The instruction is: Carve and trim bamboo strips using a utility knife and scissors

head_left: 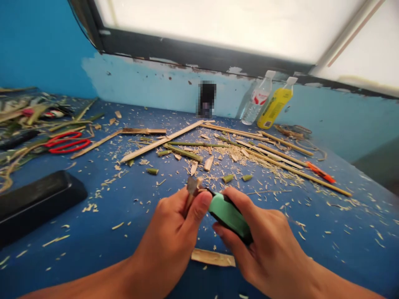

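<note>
Both hands meet: left hand [174, 224] pinches a short bamboo sliver [190, 189], right hand [264, 236] grips a green-handled knife [229, 216], apparently mid-whittling; pale shavings [237, 166] beyond suggest much already carved.

I'm at a blue table [93, 232], top covered w/ pale shavings. Far side: light blue wall [149, 87], paint chipped along the top under a dark window frame [187, 52]. Window [237, 20] is frosted, bright daylight coming thru. Left wall [34, 45] is deeper blue. Two bottles [268, 104] lean on the far wall at right, one clear, one yellow. Red scissors [67, 142] lie far left, a black case [34, 203] near left.
</note>
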`<act>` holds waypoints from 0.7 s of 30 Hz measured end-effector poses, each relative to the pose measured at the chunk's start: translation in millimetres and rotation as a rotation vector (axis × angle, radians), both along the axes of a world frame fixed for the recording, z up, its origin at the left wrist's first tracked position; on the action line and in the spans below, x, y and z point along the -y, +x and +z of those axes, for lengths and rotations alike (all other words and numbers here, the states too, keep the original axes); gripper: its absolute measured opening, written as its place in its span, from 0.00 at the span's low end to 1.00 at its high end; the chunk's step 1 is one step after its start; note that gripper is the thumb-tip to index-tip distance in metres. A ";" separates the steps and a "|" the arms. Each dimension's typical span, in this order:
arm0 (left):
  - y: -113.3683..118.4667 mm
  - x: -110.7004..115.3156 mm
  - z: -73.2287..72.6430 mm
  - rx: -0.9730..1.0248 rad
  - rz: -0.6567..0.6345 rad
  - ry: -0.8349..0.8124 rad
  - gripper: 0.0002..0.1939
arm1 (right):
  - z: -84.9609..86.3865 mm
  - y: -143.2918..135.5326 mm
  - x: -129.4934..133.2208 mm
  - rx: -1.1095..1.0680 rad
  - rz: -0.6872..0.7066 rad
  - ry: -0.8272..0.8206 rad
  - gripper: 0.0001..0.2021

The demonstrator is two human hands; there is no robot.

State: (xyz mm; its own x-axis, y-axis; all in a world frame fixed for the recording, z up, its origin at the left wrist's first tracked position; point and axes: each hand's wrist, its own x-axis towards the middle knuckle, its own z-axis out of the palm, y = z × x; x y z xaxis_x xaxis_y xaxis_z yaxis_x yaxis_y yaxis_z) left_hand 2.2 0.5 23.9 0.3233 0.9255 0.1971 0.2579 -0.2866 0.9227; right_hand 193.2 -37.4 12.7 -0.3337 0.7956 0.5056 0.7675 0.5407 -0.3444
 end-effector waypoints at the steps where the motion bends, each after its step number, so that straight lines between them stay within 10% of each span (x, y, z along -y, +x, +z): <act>1: 0.2 0.8 0.0 0.011 -0.002 -0.031 0.23 | -1.7 -0.8 -0.7 0.000 0.001 0.004 0.21; 21: -13.1 -4.4 3.9 0.241 -0.122 -0.298 0.17 | 10.0 34.3 -22.2 0.002 0.054 0.037 0.23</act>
State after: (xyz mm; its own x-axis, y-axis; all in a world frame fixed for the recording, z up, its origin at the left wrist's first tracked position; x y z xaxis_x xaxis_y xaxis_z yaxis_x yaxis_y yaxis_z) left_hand -10.9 5.0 27.7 0.4113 0.9114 0.0098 0.0043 -0.0126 0.9999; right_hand 227.5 -15.1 22.6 -0.3765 0.7575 0.5333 0.7378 0.5933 -0.3220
